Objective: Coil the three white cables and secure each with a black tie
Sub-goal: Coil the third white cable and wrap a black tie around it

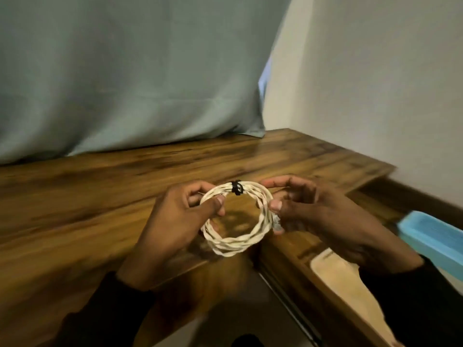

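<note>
Both hands hold a round coil of twisted white cable (235,219) just above the dark, grainy wooden counter (125,176). The left hand (175,216) pinches its left side, and the right hand (315,211) pinches its right side by the plug end. A thin black tie (236,187) wraps the top of the coil between the two hands.

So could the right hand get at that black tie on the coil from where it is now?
Probably yes. The black tie sits at the top of the white cable coil, uncovered, and the right hand already pinches the coil beside it; nothing lies between them.
</note>
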